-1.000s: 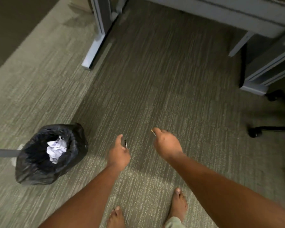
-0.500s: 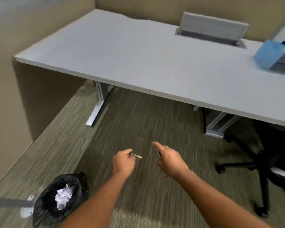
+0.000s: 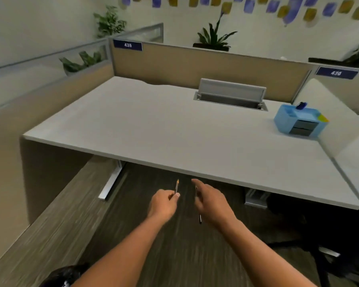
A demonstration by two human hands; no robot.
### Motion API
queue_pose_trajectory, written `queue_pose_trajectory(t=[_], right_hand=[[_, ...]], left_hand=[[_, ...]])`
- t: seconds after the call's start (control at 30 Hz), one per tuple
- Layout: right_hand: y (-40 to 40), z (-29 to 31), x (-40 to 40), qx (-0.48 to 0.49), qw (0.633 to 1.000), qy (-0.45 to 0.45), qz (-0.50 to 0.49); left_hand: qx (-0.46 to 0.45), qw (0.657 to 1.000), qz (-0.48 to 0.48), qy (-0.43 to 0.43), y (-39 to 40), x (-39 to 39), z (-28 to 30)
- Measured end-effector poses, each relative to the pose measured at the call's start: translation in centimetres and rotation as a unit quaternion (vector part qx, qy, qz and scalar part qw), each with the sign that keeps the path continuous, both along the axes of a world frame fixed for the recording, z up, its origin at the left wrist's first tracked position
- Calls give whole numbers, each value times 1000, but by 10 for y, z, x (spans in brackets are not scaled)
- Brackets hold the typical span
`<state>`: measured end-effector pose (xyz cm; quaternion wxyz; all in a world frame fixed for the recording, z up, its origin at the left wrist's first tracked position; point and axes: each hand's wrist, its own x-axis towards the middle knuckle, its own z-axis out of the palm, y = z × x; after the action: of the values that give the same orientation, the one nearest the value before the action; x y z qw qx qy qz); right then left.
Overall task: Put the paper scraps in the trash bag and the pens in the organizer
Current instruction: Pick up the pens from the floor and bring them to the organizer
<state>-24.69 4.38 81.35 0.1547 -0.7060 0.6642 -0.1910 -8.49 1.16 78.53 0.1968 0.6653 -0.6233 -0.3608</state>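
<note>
Both hands are out in front, below the near edge of a wide pale grey desk top (image 3: 153, 129). The left hand (image 3: 163, 205) is curled closed, thumb pinching a slim pen with an orange-tipped point (image 3: 176, 186) that sticks up and forward out of the fist. The right hand (image 3: 212, 201) is loosely closed with the index finger stretched ahead, gripping a thin dark pen (image 3: 199, 218) whose lower end pokes out beneath the palm.

The desk surface is bare across the middle. Set into its far side is a grey hinged cable flap (image 3: 231, 91), tilted up. Over at the right end sits the light blue plastic desk organizer with dark drawers (image 3: 298, 121), well apart from both hands, with a small dark blue object (image 3: 301, 105) poking up from its top that I can't identify.

Behind the desk runs a tan fabric cubicle partition (image 3: 195, 63) carrying a blue number plate (image 3: 128, 45). Green potted plants (image 3: 214, 37) stand beyond it, against a wall with blue and yellow patches. The floor is striped grey-brown carpet (image 3: 56, 230), smeared by motion blur.

Bottom left, only a sliver of the black plastic trash bag (image 3: 62, 275) shows, cut by the frame edge and the left forearm; its contents can't be made out. A black office chair (image 3: 311, 235) at lower right is dark and partly out of view.
</note>
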Motion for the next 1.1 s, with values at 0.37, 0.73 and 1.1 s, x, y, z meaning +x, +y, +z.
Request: queue_pose_trajectory(t=[0.37, 0.73, 1.1], right_hand=[[-29, 71, -95, -2, 996, -85, -13], [-53, 82, -159, -41, 987, -147, -57], [-106, 92, -210, -80, 972, -181, -125]], left_hand=[[57, 982, -124, 131, -21, -108, 81], [26, 974, -157, 162, -37, -174, 108], [-6, 957, -250, 147, -114, -214, 105]])
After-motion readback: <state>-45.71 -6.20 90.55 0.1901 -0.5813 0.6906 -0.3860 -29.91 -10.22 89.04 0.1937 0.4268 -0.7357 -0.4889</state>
